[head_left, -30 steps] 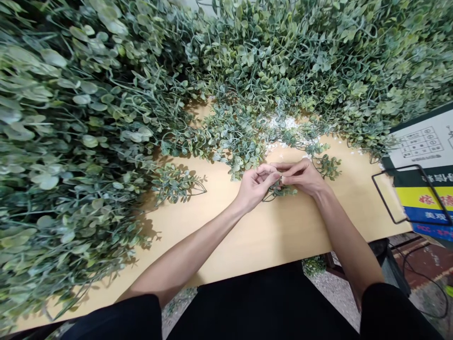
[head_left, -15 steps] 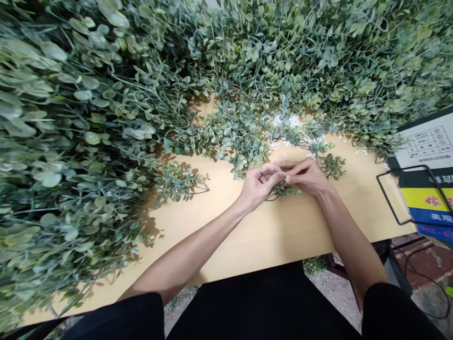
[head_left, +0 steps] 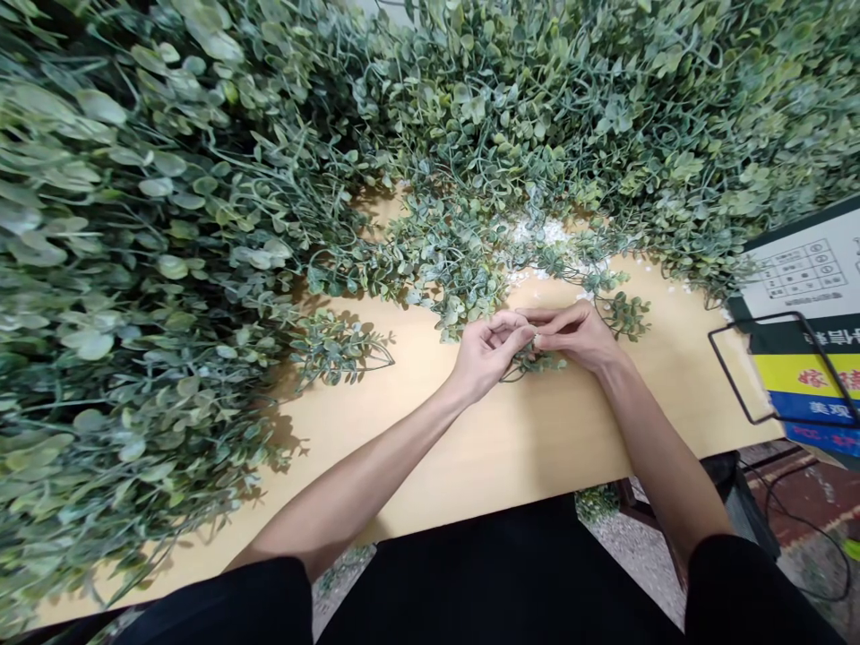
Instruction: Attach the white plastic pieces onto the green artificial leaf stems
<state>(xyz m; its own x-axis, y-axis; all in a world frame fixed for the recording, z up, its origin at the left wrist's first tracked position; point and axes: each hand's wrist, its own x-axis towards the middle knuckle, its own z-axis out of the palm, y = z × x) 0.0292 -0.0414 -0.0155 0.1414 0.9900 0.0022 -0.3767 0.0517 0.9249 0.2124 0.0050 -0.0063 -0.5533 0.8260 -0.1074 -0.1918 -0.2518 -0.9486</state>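
My left hand and my right hand meet over the pale wooden table, thumbs and fingertips pinched together. Between and below them shows a small sprig of artificial leaves, which both hands hold. A tiny whitish bit appears at the fingertips, too small to name. Just behind the hands lies a tangle of the same green sprigs, with a leafy piece to the right of my right hand. One separate sprig rests on the table to the left.
Large heaps of artificial foliage line the left and back. Small white pieces lie scattered behind the hands. At the right stand a printed box and a black wire frame. The table's front edge is close to my body.
Both hands keep their pinch on the sprig with hardly any movement. The whole view has shifted slightly, so things appear a little further left.
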